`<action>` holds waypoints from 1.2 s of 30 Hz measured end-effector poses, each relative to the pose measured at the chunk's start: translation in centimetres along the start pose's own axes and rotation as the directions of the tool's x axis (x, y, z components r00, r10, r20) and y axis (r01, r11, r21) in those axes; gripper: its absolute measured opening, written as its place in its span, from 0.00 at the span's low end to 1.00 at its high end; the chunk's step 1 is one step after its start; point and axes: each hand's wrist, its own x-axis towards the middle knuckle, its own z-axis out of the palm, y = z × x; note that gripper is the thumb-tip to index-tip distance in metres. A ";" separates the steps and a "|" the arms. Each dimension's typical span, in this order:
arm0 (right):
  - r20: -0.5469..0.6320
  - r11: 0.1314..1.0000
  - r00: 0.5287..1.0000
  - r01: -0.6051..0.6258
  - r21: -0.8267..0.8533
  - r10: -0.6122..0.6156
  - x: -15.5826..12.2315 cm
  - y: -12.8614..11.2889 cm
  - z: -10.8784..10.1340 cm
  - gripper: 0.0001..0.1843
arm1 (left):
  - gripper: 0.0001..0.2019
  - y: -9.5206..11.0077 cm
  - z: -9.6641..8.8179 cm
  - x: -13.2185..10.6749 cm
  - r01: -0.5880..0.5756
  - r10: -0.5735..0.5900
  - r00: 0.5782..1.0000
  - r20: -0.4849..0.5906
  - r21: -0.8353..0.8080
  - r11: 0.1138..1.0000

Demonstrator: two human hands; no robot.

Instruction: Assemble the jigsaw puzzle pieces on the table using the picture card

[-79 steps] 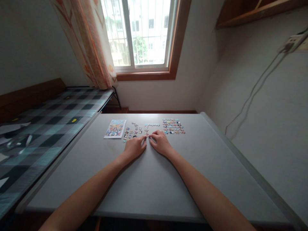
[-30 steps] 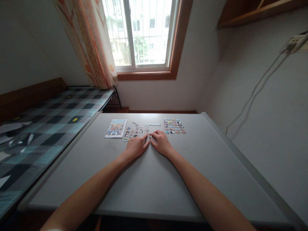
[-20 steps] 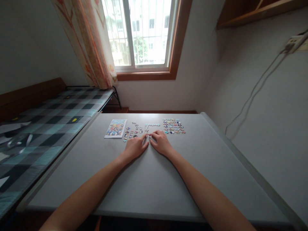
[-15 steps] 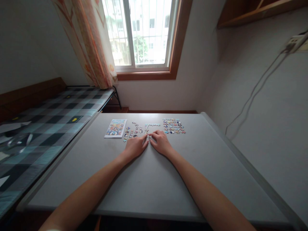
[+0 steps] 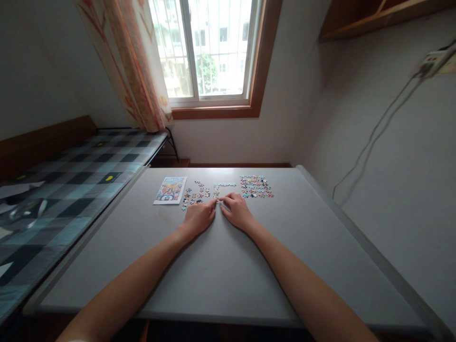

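At the puzzle (image 5: 216, 191), left fingers (image 5: 213, 204) and right fingers (image 5: 228, 198) sit wider apart; grip unclear.

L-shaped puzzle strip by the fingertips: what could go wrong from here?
The left hand and right hand are close together at the near end of the puzzle strip; a nudge might split it. The left hand also lies beside the loose pieces, so it could scatter some.

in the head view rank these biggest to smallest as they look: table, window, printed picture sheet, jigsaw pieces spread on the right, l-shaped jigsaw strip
1. table
2. window
3. printed picture sheet and jigsaw pieces spread on the right: too alike to rank
4. l-shaped jigsaw strip
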 end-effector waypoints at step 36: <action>-0.016 1.000 1.000 0.005 0.005 -0.005 0.0 0.2 0.3 0.13 | 0.19 0.6 -0.5 -0.8 -0.103 0.094 0.992 -0.080 -0.114 0.988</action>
